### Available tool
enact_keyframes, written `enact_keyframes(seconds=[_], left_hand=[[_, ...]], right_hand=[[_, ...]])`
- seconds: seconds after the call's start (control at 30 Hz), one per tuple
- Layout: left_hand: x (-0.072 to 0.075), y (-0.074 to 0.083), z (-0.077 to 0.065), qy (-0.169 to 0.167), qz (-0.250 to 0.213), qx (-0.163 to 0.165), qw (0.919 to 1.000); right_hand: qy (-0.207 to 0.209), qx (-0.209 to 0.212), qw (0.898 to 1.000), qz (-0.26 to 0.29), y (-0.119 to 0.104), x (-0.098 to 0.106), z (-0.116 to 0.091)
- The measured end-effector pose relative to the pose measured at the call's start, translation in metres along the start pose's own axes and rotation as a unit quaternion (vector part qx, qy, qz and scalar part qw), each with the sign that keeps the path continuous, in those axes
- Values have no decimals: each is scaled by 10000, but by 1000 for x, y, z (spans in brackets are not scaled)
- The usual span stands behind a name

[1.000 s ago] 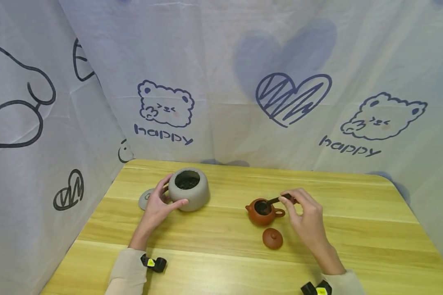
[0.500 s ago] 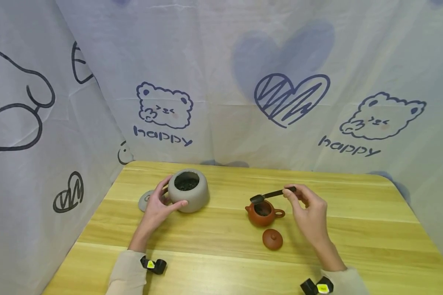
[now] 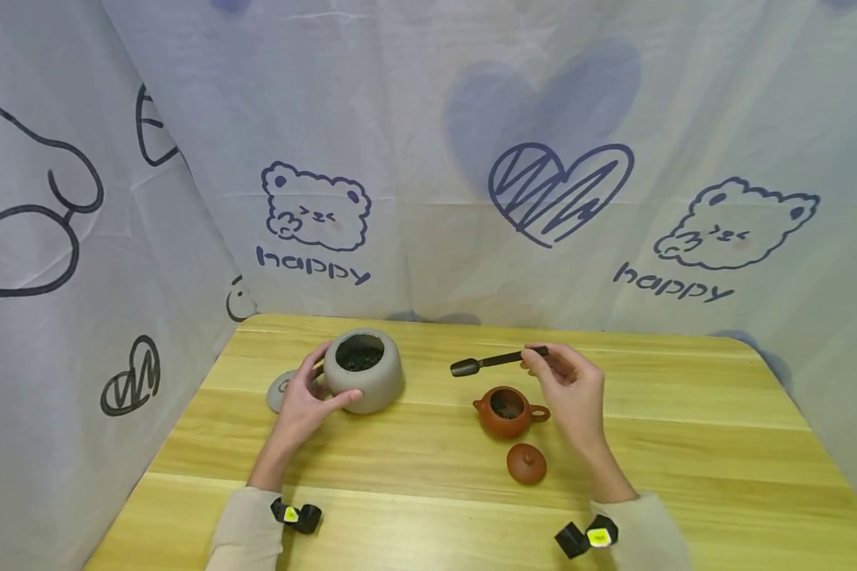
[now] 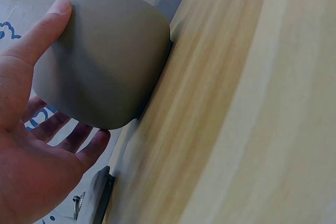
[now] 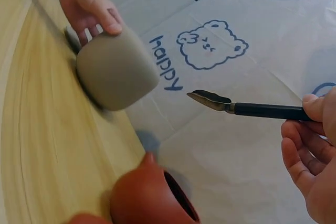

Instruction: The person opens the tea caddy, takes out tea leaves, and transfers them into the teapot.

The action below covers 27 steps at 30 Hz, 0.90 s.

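Observation:
My left hand [image 3: 307, 404] holds a round grey tea jar [image 3: 371, 388] by its left side, thumb on the near wall and fingers round the far side. Dark tea leaves [image 3: 359, 362] lie inside its wide mouth. In my right hand [image 3: 574, 396], thumb and fingers pinch the end of a small dark tea scoop [image 3: 482, 362], its bowl pointing left toward the jar. The scoop is up above the reddish-brown clay teapot [image 3: 503, 422], as the right wrist view also shows. Some dark leaves [image 3: 505, 411] are visible in the uncovered teapot, whose spout faces left.
The teapot's lid [image 3: 526, 464] lies just in front of it on the wooden table [image 3: 400, 507]. Behind my left hand sits the jar's grey lid [image 3: 278, 390], partly hidden. A printed cloth [image 3: 428, 159] hangs along the table's back and left sides.
The tea scoop came up out of the teapot and then moved left, higher above it, with my right hand. My left hand and the jar stayed in place.

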<state>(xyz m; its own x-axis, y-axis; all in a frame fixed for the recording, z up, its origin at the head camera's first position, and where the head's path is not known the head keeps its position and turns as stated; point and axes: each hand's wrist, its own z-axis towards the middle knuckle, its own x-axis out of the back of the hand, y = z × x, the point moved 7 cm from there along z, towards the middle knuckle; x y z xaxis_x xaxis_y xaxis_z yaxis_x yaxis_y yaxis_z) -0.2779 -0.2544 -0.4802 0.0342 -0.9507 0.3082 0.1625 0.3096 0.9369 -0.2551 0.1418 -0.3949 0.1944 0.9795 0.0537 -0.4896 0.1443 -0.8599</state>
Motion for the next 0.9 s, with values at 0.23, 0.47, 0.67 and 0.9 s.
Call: enact_keyframes(seconds=[0.23, 0.47, 0.67, 0.9], left_hand=[[-1, 1, 1, -9, 32, -23, 10000], [-3, -1, 1, -31, -7, 92, 10000], [-2, -1, 0, -23, -3, 193, 9998], [-2, 0, -1, -11, 93, 171, 9998]], right_hand=[[15, 2, 9985, 544, -1, -25, 5], [-33, -81, 9966, 816, -2, -55, 8], [-70, -101, 9949, 1006, -4, -81, 12], [-277, -89, 9952, 932, -4, -112, 18]])
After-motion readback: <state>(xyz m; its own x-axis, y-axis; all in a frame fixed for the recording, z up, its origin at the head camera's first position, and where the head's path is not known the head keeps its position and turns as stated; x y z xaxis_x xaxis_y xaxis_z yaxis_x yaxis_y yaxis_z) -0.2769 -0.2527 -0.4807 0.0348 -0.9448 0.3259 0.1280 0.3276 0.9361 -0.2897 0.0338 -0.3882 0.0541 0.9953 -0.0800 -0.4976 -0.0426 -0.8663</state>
